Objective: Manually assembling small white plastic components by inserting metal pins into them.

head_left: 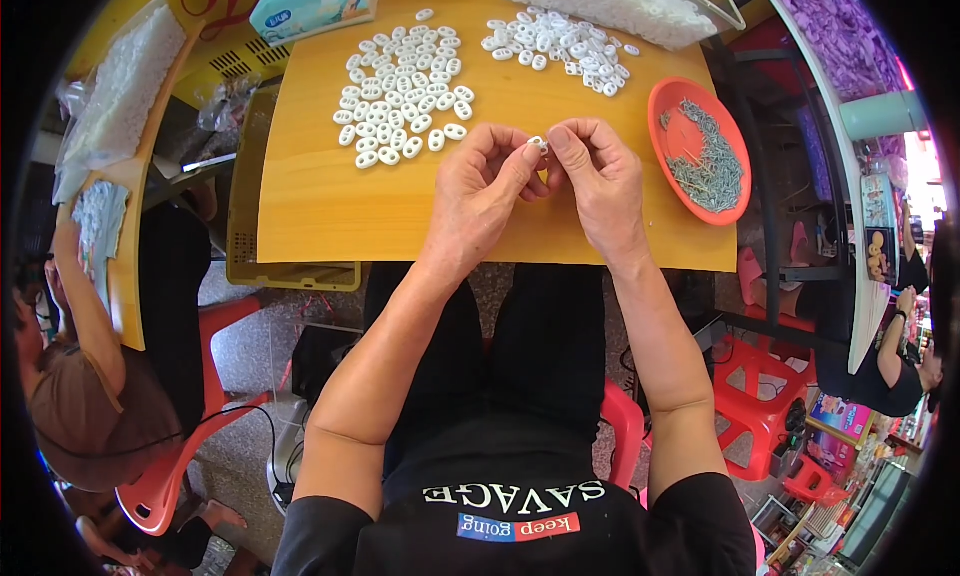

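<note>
Both hands, left hand (478, 198) and right hand (600, 181), pinch one small white oval plastic ring (538, 144) together above the near edge of the orange wooden tabletop (320, 206).

Left hand (478, 191) and right hand (598, 181) meet above desk (320, 211) near front edge, fingertips pinching one small white ring (538, 144) between them. Two heaps of white rings: larger (403, 81) at desk middle, smaller (557, 48) toward far edge. Orange dish (668, 106) of grey metal pins (710, 161) at right edge.
</note>
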Tool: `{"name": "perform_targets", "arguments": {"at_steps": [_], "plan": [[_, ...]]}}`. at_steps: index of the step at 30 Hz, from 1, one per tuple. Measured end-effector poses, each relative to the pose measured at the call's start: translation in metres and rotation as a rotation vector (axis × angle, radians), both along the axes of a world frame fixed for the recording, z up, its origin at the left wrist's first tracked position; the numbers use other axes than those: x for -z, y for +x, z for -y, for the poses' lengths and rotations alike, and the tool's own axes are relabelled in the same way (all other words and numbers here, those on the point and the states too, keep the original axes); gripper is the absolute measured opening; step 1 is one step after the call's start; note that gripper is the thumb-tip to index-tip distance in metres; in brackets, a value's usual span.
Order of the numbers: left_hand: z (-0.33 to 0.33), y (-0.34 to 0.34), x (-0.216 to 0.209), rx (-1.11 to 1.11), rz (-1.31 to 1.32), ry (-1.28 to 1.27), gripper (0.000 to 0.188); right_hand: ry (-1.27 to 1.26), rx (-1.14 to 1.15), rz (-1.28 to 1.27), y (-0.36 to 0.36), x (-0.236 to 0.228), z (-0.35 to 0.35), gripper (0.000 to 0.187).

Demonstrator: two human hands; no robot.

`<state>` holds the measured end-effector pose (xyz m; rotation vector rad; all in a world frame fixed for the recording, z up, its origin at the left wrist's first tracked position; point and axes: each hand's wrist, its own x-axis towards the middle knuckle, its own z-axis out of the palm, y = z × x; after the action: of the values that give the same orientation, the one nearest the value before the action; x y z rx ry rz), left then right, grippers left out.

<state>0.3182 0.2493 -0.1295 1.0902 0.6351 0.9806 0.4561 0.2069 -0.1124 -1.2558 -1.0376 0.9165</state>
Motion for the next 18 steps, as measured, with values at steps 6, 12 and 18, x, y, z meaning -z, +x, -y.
{"name": "perform_targets", "arguments": {"at_steps": [6,12,18], "plan": [[0.0,-0.001,0.0,0.002,-0.003,0.003,0.017,0.012,0.014,0.012,-0.001,0.002,-0.002,0.019],[0.001,-0.001,-0.001,-0.011,-0.006,0.007,0.017,0.033,0.054,0.064,-0.007,0.003,-0.001,0.019],[0.0,0.0,0.001,-0.035,0.001,0.001,0.015,0.067,0.123,0.09,-0.017,0.007,-0.002,0.015]]}}
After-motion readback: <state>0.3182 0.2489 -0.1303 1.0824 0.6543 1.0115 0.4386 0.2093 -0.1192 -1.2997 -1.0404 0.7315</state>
